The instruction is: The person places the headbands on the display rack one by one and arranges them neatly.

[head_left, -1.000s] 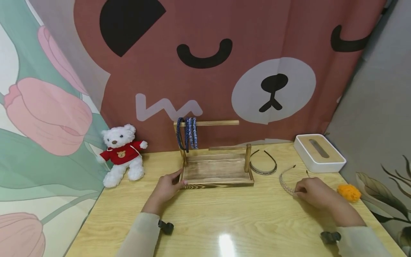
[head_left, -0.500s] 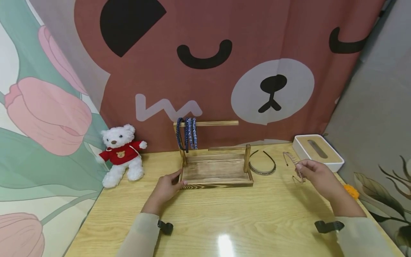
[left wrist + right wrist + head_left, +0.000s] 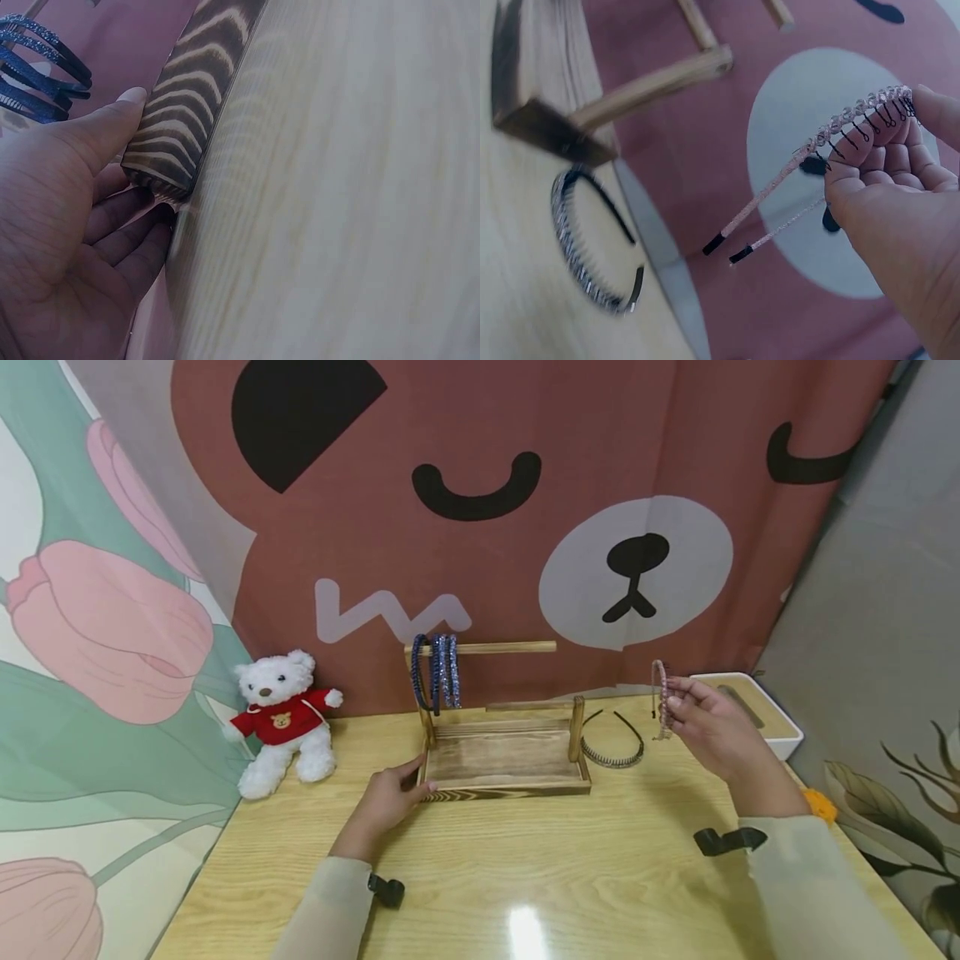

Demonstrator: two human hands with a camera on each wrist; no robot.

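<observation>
A pink beaded headband (image 3: 663, 702) with black comb teeth hangs in the air, pinched between the thumb and fingers of my right hand (image 3: 708, 727). Its two black-tipped ends point away from the palm in the right wrist view. My left hand (image 3: 386, 802) grips the front left corner of a wooden headband rack (image 3: 502, 792), thumb on the rim and fingers round the side. Several blue headbands (image 3: 446, 672) hang at the left end of the rack's upper bar (image 3: 517, 647). Just right of the rack, a dark toothed headband (image 3: 615, 762) lies on the table.
A white tissue box (image 3: 787, 747) with a wooden lid sits at the back right, partly behind my right hand. An orange fluffy item (image 3: 821, 805) shows beside the right forearm. At the left stands a white teddy bear (image 3: 288, 722) in a red top.
My right hand has lifted the pink headband off the table and carried it up, away from me and slightly left, turning it more upright. The left hand stays on the rack.
</observation>
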